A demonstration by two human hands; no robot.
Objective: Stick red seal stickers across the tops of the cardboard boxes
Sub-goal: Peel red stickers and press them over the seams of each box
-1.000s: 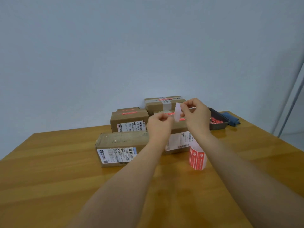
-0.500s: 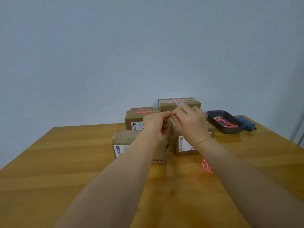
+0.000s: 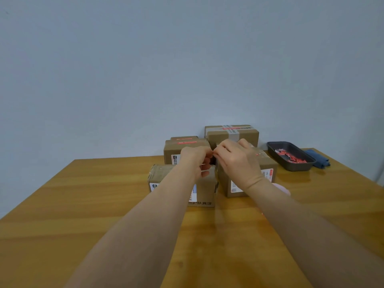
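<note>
Several cardboard boxes stand at the table's far middle. My left hand (image 3: 195,161) and my right hand (image 3: 236,161) hover over the two front boxes with their fingertips pinched together. The left front box (image 3: 162,175) has a bare top. The right front box (image 3: 268,169) lies under my right hand. A sticker strip (image 3: 280,189) shows as a pink blur behind my right forearm, hanging from that hand. What my left fingers pinch is hidden; it seems to be a sticker's end. The back left box (image 3: 187,149) and the taller back box (image 3: 232,135) carry red seals.
A dark tray (image 3: 291,165) with red scraps stands at the right, with a blue cloth (image 3: 319,160) behind it. The wooden table (image 3: 83,204) runs up to a plain wall. My forearms cross the near part of the table.
My hands have dropped from in front of the boxes to just above the front pair and closed together. The white strip, held up before, now hangs behind my right forearm.
</note>
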